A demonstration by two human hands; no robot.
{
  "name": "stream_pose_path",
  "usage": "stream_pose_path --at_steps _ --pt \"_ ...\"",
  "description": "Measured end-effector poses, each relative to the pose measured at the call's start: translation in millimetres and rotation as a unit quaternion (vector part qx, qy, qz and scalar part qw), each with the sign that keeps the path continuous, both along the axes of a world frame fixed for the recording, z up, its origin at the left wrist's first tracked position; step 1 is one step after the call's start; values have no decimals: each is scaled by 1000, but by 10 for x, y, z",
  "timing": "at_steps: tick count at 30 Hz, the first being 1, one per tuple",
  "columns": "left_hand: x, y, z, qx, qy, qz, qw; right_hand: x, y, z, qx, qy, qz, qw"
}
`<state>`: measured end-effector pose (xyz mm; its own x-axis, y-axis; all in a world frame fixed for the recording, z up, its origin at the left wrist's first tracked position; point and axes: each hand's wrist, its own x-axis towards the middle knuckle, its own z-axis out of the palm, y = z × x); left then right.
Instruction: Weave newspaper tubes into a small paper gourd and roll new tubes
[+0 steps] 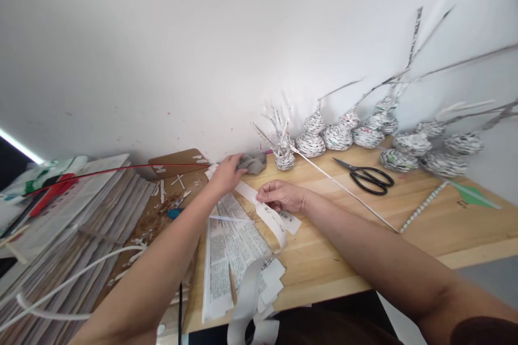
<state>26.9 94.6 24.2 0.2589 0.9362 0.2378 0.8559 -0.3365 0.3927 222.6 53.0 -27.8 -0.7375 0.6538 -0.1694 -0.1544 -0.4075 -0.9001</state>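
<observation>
My right hand (281, 195) is closed in a pinch on a long white paper strip (275, 221) with some print on it. The strip runs up under my left hand (227, 173) and curls down over the table's front edge. My left hand lies with its fingers apart at a crumpled grey cloth (253, 163), fingertips at the cloth's left side. Below the hands a fan of printed newspaper strips (220, 275) is spread out, with a thin pale stick (230, 219) across it.
Black-handled scissors (366, 175) lie to the right. Several gourd-shaped woven paper pieces (311, 137) stand along the wall, long ends sticking out. A thin white rod (343, 186) crosses the wooden table (324, 259). Stacked newspapers (105, 215) and scraps (170, 199) are at left.
</observation>
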Motion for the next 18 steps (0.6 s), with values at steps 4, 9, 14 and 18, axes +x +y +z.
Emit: stream_pose_path --at_steps 4,9,14,18 --pt "275 295 -339 -2 106 -14 994 9 5 -26 -1 -2 5 1000" --pt "430 432 -467 -5 106 63 992 16 30 -59 -3 7 20 1000" --pt "429 522 -503 -20 73 129 989 -2 15 -23 3 1 21 1000" --pt "368 537 -487 -23 36 100 994 -8 -19 38 0 -3 14 1000"
